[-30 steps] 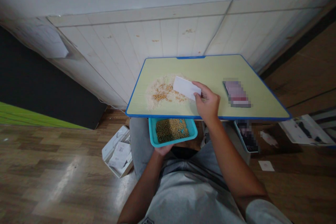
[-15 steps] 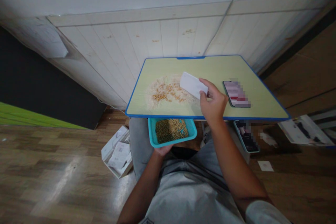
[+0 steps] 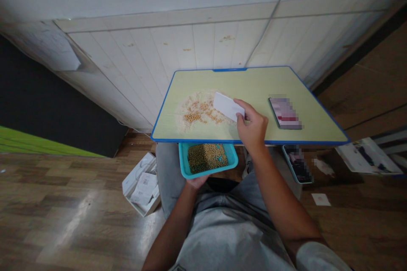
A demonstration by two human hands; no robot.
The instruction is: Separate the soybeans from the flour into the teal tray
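Pinched between the thumb and fingers of my right hand point(image 3: 253, 127) is a flat white scraper-like card point(image 3: 227, 106), tilted over the right part of a spread of pale grains point(image 3: 186, 125). Yellow soybeans point(image 3: 192, 117) lie mixed among the grains, most densely at the spread's near left. My left hand point(image 3: 197, 181) supports a turquoise plastic basket point(image 3: 235, 163) from below, just under the board's near edge; its fingers are mostly hidden beneath it. Inside the basket are many soybeans point(image 3: 216, 154), darker in the shadow at left.
The blue-edged, light green board point(image 3: 254, 82) stands against the white panelled wall. A smartphone point(image 3: 284, 112) lies on its right side. Below right, another phone-like object point(image 3: 297, 163) rests beside my leg. An open white box point(image 3: 143, 188) with papers sits on the wooden floor at left.
My right hand has moved slightly left and down with the white card, which is now further over the grains. The basket and my left hand have stayed nearly still.
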